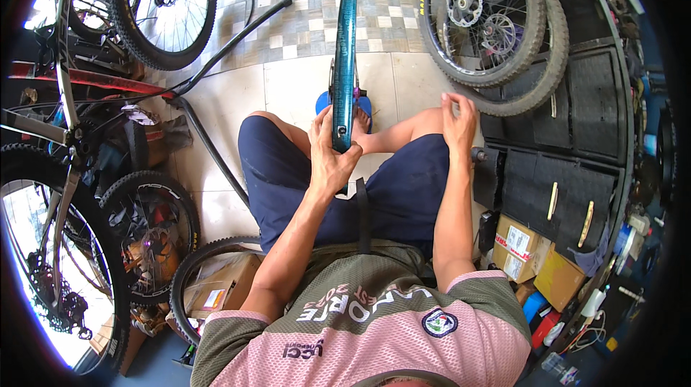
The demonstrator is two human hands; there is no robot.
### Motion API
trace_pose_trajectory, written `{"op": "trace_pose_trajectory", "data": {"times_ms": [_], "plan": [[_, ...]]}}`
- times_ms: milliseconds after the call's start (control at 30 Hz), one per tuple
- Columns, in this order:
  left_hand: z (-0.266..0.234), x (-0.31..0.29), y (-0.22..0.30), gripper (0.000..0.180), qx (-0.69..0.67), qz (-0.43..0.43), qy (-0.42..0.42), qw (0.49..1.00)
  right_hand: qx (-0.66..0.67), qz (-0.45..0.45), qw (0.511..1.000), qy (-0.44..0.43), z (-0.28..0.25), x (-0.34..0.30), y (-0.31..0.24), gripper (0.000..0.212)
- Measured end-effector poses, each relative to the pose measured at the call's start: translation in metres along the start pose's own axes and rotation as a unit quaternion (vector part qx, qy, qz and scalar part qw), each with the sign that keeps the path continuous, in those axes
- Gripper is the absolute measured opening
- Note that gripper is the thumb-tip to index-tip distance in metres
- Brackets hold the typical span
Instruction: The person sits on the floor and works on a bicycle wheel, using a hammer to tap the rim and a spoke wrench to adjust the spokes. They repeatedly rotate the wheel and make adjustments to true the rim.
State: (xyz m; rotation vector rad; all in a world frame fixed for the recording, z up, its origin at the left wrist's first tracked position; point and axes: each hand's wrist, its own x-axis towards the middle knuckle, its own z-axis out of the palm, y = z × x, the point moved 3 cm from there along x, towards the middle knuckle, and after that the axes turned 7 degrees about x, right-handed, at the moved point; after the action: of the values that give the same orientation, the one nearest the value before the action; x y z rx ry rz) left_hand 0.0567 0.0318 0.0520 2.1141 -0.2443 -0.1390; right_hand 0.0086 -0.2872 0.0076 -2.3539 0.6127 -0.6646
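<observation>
A bicycle wheel rim (345, 48) lined with teal tape stands upright between my knees. My left hand (332, 160) is closed around its near end, thumb on one side and fingers on the other. A small dark valve fitting (342, 130) sits in the rim bed just beyond my thumb. Part of a purple hub (360, 92) shows beside the rim. My right hand (459, 122) is raised by my right knee, apart from the wheel. Its fingers are bent and the tips drawn together; anything between them is too small to make out.
Two wheels with tyres (497, 27) lean at the far right, against black cabinets (554, 185). Bicycles (68, 135) crowd the left side, with a black tube (209, 146) across the tiles. A loose tyre (183, 279) and cardboard boxes (520, 250) lie nearer me.
</observation>
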Motion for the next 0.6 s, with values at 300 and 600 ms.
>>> {"op": "trace_pose_trajectory", "data": {"times_ms": [300, 600], "plan": [[0.015, 0.011, -0.01, 0.062, -0.203, -0.02, -0.056, 0.977, -0.042, 0.387, 0.884, -0.258, -0.081, -0.134, 0.089, 0.097], [0.021, 0.037, 0.015, 0.031, -0.237, 0.008, -0.104, 0.966, 0.135, 0.286, 0.944, -0.096, -0.056, -0.186, 0.098, 0.066]]}}
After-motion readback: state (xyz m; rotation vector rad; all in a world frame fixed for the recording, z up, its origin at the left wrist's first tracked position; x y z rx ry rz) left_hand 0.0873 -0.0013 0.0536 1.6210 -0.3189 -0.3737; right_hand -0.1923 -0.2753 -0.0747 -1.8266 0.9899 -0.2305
